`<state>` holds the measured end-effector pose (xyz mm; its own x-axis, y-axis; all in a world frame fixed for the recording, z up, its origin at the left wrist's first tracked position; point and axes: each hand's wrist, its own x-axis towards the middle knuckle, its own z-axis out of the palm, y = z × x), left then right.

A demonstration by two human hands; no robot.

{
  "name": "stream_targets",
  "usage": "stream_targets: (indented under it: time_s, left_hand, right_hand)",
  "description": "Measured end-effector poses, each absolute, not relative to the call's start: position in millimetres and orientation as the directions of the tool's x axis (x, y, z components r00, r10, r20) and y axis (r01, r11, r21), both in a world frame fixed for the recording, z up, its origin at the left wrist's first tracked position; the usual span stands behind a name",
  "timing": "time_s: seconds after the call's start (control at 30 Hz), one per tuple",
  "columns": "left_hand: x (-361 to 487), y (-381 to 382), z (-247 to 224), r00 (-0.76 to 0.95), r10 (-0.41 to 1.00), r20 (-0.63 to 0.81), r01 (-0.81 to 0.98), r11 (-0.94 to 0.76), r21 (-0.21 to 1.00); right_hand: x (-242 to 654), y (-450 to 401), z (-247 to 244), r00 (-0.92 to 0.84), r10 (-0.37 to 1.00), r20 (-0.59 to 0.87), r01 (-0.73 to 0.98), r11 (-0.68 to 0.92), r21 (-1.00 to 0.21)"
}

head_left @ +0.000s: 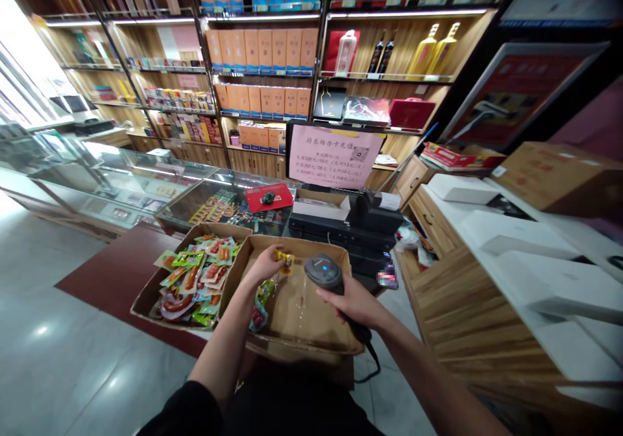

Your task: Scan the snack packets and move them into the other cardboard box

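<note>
My right hand (pixel 354 301) is wrapped round the handle of a dark barcode scanner (pixel 323 271), which has a small blue light on its head and a black cable below. My left hand (pixel 265 265) pinches a small yellow snack packet (pixel 284 262) in front of the scanner head. Both hands are over a shallow cardboard box (pixel 316 332). Inside it, at the left, lie a green packet (pixel 264 290) and a vacuum-packed sausage snack (pixel 257 316). Left of it stands a second cardboard box (pixel 146 291), full of packaged sausages (pixel 195 279).
Behind the boxes is a glass counter (pixel 195 196) with a red envelope (pixel 270 197) on top. A monitor (pixel 335 154) bearing a pink paper sign stands beyond a black till (pixel 335 228). White boxes (pixel 525 235) lie on the right-hand cabinet. Stocked shelves line the back wall.
</note>
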<state>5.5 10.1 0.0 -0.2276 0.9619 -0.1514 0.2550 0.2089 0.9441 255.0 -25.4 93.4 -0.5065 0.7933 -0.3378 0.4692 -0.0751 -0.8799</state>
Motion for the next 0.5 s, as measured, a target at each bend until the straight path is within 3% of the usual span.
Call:
stream_targets:
  time_s: [0.1,0.17,0.5]
  left_hand:
    - [15,12,2,-0.252,0.942,-0.221,-0.045,0.217,0.975]
    - [21,10,3,-0.22,0.946,-0.238,-0.145,0.21,0.967]
    - [36,4,-1,-0.157,0.961,-0.23,-0.233,0.19,0.954]
  right_hand:
    - [265,-24,91,-0.519,0.784,-0.34,0.467,-0.072,-0.881]
    - [272,-24,88,-0.523,0.782,-0.34,0.478,-0.062,-0.876]
    - [290,-23,84,-0.519,0.783,-0.343,0.511,-0.037,-0.859]
